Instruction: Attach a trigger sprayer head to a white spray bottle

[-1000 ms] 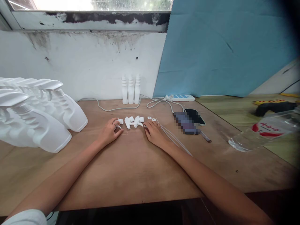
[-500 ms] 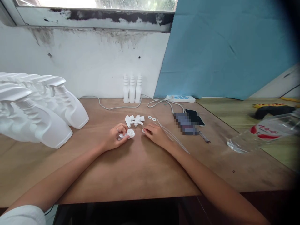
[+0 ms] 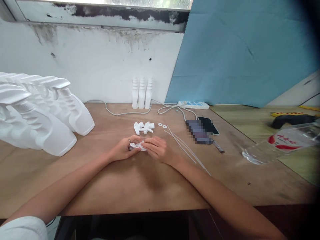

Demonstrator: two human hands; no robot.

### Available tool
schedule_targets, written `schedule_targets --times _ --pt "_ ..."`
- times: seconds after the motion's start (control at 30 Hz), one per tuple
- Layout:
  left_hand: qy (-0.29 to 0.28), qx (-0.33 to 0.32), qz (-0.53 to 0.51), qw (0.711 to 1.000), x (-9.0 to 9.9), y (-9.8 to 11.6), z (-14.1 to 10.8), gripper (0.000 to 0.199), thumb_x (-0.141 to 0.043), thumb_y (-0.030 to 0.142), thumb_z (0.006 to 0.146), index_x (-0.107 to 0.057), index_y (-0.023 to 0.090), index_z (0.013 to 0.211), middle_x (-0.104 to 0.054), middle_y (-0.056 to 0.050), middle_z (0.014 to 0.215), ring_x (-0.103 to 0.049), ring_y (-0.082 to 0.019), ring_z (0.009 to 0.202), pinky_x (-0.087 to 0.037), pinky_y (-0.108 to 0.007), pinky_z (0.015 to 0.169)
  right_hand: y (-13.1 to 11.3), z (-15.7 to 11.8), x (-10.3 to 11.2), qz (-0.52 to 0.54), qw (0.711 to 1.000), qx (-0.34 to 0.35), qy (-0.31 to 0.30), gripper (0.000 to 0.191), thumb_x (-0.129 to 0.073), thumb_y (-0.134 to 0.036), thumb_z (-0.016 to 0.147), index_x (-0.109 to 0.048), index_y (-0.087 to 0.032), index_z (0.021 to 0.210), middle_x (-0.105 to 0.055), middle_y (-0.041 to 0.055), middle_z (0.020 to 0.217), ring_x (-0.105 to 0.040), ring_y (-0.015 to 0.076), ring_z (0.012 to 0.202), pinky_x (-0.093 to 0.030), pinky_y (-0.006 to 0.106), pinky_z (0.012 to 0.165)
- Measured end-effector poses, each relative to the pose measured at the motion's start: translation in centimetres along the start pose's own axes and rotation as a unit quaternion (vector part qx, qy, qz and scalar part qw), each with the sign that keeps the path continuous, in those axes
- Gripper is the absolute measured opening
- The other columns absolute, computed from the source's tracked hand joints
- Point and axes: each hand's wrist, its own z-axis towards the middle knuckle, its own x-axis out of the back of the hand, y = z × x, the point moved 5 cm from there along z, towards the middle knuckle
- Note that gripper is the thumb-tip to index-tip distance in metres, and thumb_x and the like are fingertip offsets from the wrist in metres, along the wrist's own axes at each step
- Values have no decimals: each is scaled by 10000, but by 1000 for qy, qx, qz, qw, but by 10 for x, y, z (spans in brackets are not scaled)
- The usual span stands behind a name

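My left hand (image 3: 123, 149) and my right hand (image 3: 156, 149) meet over the wooden table (image 3: 140, 186), both pinching one small white spray trigger head (image 3: 137, 146); what my right fingers add to it is hidden. Just beyond lie two more white trigger heads (image 3: 143, 127) and two small white washers (image 3: 162, 125). Several thin clear dip tubes (image 3: 183, 146) lie to the right of my right hand.
Several white spray bottles (image 3: 45, 113) lie stacked at the left. Three slim white bottles (image 3: 141, 93) stand at the wall by a power strip (image 3: 193, 105) and cable. A phone (image 3: 208, 125), a clear plastic bottle (image 3: 277, 141) and a blue sheet (image 3: 240, 50) are to the right.
My left hand picked one trigger head from the row and drew it toward me. My right hand came over from the washers and closed on the same piece.
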Motion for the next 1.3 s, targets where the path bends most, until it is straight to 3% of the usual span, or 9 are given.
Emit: schedule_targets --times 0.2,0.4,0.63,0.97,1.13,1.3 --pt "-15 -30 43 999 2 6 0 255 -515 335 938 -590 203 1141 -693 -61 1104 -664 -169 967 -529 -282 861 2 -1 2 52 996 -49 -45 230 -509 -155 940 -606 -199 1144 -675 117 1155 -645 210 1038 -537 378 886" --pt "-36 -108 118 986 1 11 0 282 -532 326 937 -591 228 1194 -661 -88 1214 -657 -190 1064 -518 -308 918 8 -2 -4 70 991 -82 -83 245 -524 -212 952 -616 -246 1176 -652 94 1169 -624 205 1058 -533 396 923" --pt "-6 -76 119 990 0 5 2 267 -540 362 934 -624 249 1161 -708 -52 1142 -684 -175 1007 -531 -290 897 12 -4 -9 93 988 -112 -57 165 -494 -209 976 -632 -217 1065 -689 92 1096 -659 187 993 -552 340 868" --pt "10 -75 111 991 0 3 1 213 -564 365 923 -628 243 1085 -721 -25 1052 -687 -149 913 -526 -261 845 7 2 -10 54 992 -89 -72 220 -429 -184 977 -617 -213 1087 -671 93 1046 -593 224 1006 -530 404 883" --pt "21 -77 149 986 -1 0 -1 199 -552 360 929 -622 236 1067 -710 -33 1032 -683 -146 879 -524 -250 801 -2 1 -15 -41 985 -124 -110 318 -459 -163 921 -577 -167 1216 -569 156 1320 -471 312 1270 -452 507 1015" --pt "22 -88 174 981 -2 0 -1 193 -528 360 929 -623 219 1021 -709 -51 1009 -676 -148 845 -524 -247 772 -7 2 -21 50 984 -135 -109 497 -482 -90 830 -484 -159 1322 -510 175 1378 -465 300 1295 -439 515 1069"
